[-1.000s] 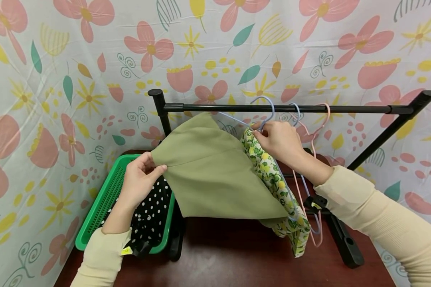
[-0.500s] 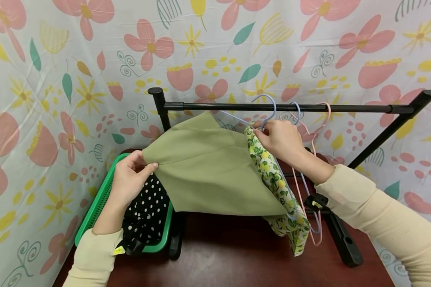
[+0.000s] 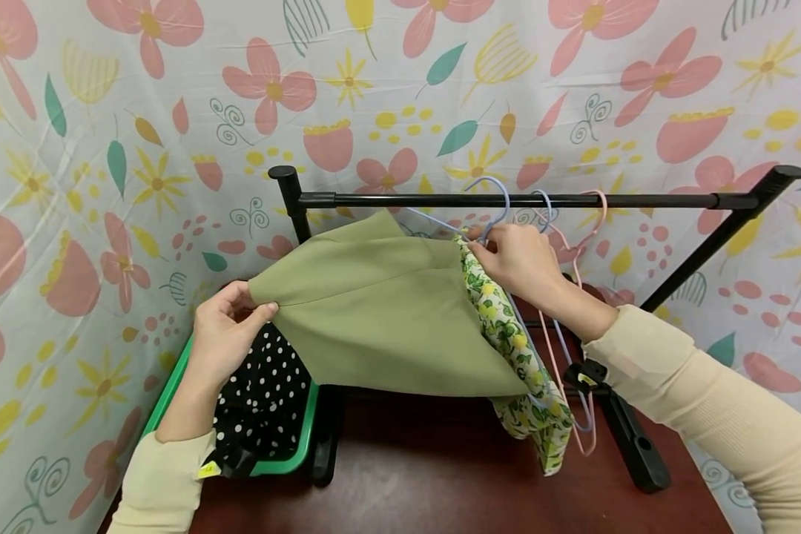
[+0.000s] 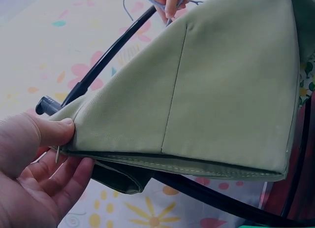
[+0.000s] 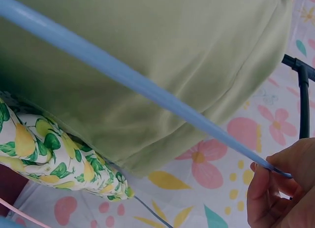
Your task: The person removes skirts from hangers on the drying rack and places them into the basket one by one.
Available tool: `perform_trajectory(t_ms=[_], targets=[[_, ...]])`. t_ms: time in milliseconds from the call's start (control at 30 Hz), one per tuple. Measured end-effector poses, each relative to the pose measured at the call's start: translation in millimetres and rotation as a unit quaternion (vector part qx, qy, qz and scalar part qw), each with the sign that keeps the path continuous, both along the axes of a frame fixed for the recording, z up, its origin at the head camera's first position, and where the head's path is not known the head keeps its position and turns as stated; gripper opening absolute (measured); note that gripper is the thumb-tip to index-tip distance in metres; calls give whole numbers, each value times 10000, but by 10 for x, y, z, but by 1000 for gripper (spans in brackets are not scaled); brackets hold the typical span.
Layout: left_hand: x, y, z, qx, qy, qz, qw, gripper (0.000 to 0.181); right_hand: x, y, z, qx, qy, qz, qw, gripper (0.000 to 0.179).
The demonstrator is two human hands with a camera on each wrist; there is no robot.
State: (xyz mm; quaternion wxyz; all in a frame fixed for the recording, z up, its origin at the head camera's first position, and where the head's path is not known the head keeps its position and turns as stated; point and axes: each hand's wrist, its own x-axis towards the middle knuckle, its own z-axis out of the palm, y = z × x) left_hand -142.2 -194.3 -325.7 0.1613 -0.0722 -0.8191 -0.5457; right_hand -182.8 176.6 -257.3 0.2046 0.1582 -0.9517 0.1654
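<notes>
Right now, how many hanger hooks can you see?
3 at the black rail, left to right: first blue hook above the right hand, second blue hook, pink hook. Others may be hidden.

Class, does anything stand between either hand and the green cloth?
Nothing visible separates the left hand from the green cloth: it pinches the edge. The right hand holds a blue hanger; in the head view, lemon-print fabric lies between that hand and the cloth.

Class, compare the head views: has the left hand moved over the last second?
Yes. Against the black rack, the left hand has moved to the left.
</notes>
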Motion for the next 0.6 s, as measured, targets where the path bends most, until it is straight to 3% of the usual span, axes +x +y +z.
perform_trajectory(t_ms=[300, 600], targets=[[22, -37, 37, -69, 131, 186, 9997, 16, -4, 4, -19, -28, 50, 0, 10000, 47], [16, -70, 55, 250, 278, 410, 9985, 15, -9, 3, -5, 0, 94, 15, 10000, 46]])
